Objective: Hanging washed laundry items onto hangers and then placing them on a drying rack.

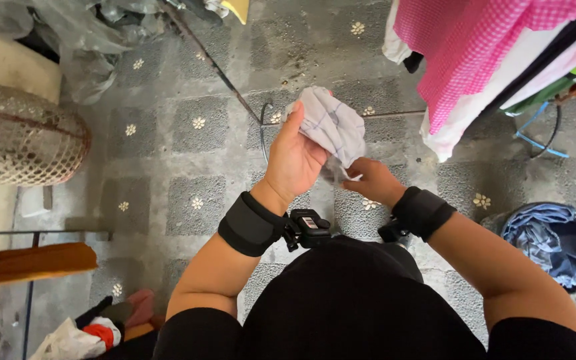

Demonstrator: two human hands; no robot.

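Head view, looking down. The left hand (293, 159) is raised at chest height and grips the upper edge of a small crumpled white cloth with thin blue check lines (328, 127), thumb and fingers pinched around the fabric. The right hand (371, 180) sits just below and to the right of the cloth, its fingers closed on the lower hanging corner. Both wrists carry broad black straps; the left strap bears a small black device (309, 228). The cloth is bunched, not spread flat and not folded, held in the air above the grey patterned tile floor with white flower motifs (195, 167). Judged from this, handling of the cloth is at an early stage: it is in hand, but neither straightened nor put anywhere. To the right of the cloth hangs a pink checked garment among other clothes on a rack (468, 47); lower right of it stands a dark round bucket holding blue-grey fabric (555, 243). Far left of the cloth lies a round wire fan guard (21, 137).
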